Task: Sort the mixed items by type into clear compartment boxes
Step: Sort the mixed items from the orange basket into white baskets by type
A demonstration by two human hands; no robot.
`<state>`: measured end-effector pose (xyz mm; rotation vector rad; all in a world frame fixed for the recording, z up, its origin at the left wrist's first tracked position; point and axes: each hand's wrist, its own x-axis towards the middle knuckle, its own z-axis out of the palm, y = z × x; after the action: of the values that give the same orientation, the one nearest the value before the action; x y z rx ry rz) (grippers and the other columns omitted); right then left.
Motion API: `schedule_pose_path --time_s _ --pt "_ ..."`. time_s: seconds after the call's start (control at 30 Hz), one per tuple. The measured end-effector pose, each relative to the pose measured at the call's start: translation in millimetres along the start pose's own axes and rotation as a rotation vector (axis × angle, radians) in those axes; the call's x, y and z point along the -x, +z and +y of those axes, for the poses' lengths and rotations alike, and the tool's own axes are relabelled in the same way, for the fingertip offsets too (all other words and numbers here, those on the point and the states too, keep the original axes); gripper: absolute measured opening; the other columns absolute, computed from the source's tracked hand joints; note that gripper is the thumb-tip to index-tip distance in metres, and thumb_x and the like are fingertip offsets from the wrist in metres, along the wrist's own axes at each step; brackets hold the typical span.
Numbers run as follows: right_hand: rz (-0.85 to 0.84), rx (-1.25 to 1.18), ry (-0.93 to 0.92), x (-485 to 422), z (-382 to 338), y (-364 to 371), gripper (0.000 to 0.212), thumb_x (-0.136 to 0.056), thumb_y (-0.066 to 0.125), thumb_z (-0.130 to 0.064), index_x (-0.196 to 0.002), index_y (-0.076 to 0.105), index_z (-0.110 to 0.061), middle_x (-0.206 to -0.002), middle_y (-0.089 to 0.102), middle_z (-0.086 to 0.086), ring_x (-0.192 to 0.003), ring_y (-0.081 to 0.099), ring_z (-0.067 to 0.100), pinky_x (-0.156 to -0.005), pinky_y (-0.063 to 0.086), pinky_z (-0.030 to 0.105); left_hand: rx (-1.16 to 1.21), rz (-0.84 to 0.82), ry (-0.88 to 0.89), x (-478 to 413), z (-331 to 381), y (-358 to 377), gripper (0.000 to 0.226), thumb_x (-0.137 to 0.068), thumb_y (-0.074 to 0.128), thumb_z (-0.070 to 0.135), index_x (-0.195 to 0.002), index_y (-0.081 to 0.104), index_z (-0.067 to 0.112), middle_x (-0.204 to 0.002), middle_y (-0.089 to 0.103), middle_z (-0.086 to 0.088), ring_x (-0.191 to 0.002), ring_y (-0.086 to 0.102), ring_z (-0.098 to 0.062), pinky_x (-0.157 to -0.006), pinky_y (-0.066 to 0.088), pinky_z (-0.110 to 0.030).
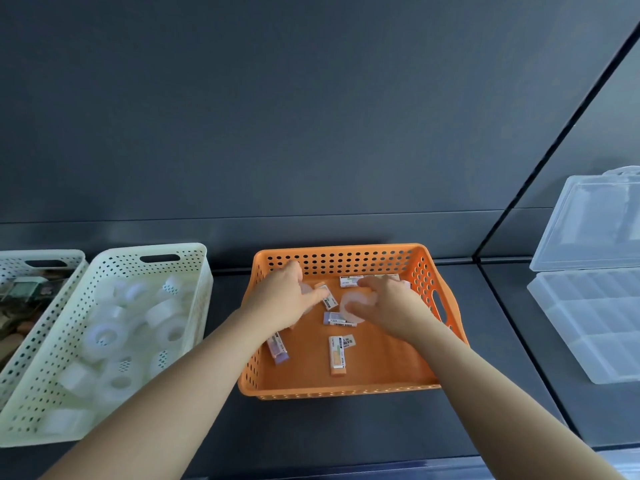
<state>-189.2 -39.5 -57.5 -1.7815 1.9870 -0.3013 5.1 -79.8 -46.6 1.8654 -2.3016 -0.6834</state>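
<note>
Orange perforated basket [339, 251] contains sleeved erasers [337, 355] lying flat and scattered, plus one white tape roll [356, 304]. Clear compartment box [595, 327] stands on the counter [485, 341] at right, lid [595, 220] raised.

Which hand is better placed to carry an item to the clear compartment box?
Right. The right hand curls round a tape roll in the orange basket, and the clear compartment box lies on its side; the left hand is farther away.

- Inside the orange basket [339, 249], the right hand [391, 303] grips a white tape roll [353, 303].
- The left hand [280, 299] reaches in too, its hold blurred.
- Erasers [337, 353] lie on the basket's floor.
- A cream basket [201, 289] stands to its left, an open clear compartment box [588, 317] to its right.
</note>
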Motion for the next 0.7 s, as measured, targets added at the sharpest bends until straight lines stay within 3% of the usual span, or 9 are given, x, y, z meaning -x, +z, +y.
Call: schedule_pose_path --time_s 0.07,0.17,0.2,0.33,0.4,0.53,0.6,0.7 --pt "0.000 0.049 0.008 -1.3 -0.6 3.4 0.061 -0.081 0.064 -0.053 -0.135 0.051 -0.028 -0.124 0.062 0.000 -0.100 0.062 0.018 -0.072 0.050 0.026 -0.151 -0.018 0.007 -4.4 0.7 6.6 0.055 -0.087 0.062 0.041 -0.132 0.044 0.013 -0.122 0.054 -0.007 -0.098 0.059 -0.021 -0.073 0.048 -0.027" --pt "0.001 0.054 0.005 -4.4 -0.1 5.8 0.058 -0.080 0.065 -0.052 -0.132 0.054 -0.028 -0.119 0.066 -0.001 -0.095 0.064 0.015 -0.074 0.054 0.027 -0.243 -0.025 0.037 -4.7 2.8 10.1 0.013 -0.089 0.059 0.023 -0.099 0.055 0.016 -0.098 0.056 -0.001 -0.086 0.058 -0.020 -0.067 0.046 -0.029" --pt "0.000 0.052 0.002 -4.6 0.2 5.4 0.057 -0.081 0.065 -0.051 -0.131 0.055 -0.027 -0.120 0.066 -0.001 -0.095 0.064 0.015 -0.074 0.054 0.027 -0.243 -0.014 0.054 -4.6 1.3 11.8 0.009 -0.090 0.058 0.024 -0.095 0.056 0.017 -0.094 0.056 0.001 -0.084 0.058 -0.019 -0.066 0.045 -0.029" --pt "0.012 0.020 -0.014 3.4 -2.8 0.7 0.047 -0.084 0.064 -0.046 -0.126 0.059 -0.026 -0.123 0.065 -0.003 -0.102 0.063 0.015 -0.080 0.051 0.027 -0.104 0.046 0.117 7.6 -2.6 4.5 0.035 -0.088 0.062 0.039 -0.118 0.055 0.022 -0.109 0.062 0.005 -0.093 0.058 -0.014 -0.072 0.049 -0.029" --pt "0.051 -0.043 -0.031 9.4 -10.6 -3.6 0.040 -0.085 0.065 -0.044 -0.120 0.063 -0.025 -0.121 0.065 -0.005 -0.101 0.061 0.014 -0.078 0.049 0.024 0.112 0.091 0.112 25.2 -8.3 -12.5 0.041 -0.086 0.065 0.042 -0.123 0.054 0.028 -0.113 0.061 0.013 -0.100 0.058 -0.010 -0.078 0.050 -0.029" --pt "0.109 -0.172 -0.116 18.8 -50.0 -10.6 0.028 -0.084 0.067 -0.043 -0.108 0.066 -0.028 -0.109 0.063 -0.015 -0.088 0.053 0.004 -0.063 0.035 0.004 0.455 0.234 0.051 71.8 -48.0 -58.6 0.051 -0.074 0.079 0.036 -0.120 0.056 0.040 -0.111 0.061 0.025 -0.099 0.056 0.003 -0.081 0.044 -0.019" --pt "0.097 -0.250 -0.190 20.4 -79.4 -8.0 0.026 -0.083 0.069 -0.042 -0.105 0.066 -0.028 -0.109 0.064 -0.015 -0.085 0.056 0.002 -0.062 0.037 0.005 0.435 0.282 -0.045 92.8 -81.9 -79.4 0.050 -0.070 0.083 0.033 -0.112 0.057 0.042 -0.105 0.060 0.029 -0.094 0.054 0.009 -0.073 0.039 -0.012" --pt "0.037 -0.295 -0.280 22.4 -128.5 4.5 0.021 -0.080 0.071 -0.044 -0.097 0.065 -0.032 -0.100 0.065 -0.017 -0.073 0.060 0.000 -0.059 0.043 0.015 0.263 0.219 -0.206 115.9 -137.4 -101.9 0.054 -0.065 0.086 0.037 -0.112 0.059 0.040 -0.106 0.060 0.025 -0.094 0.054 0.002 -0.075 0.040 -0.022"
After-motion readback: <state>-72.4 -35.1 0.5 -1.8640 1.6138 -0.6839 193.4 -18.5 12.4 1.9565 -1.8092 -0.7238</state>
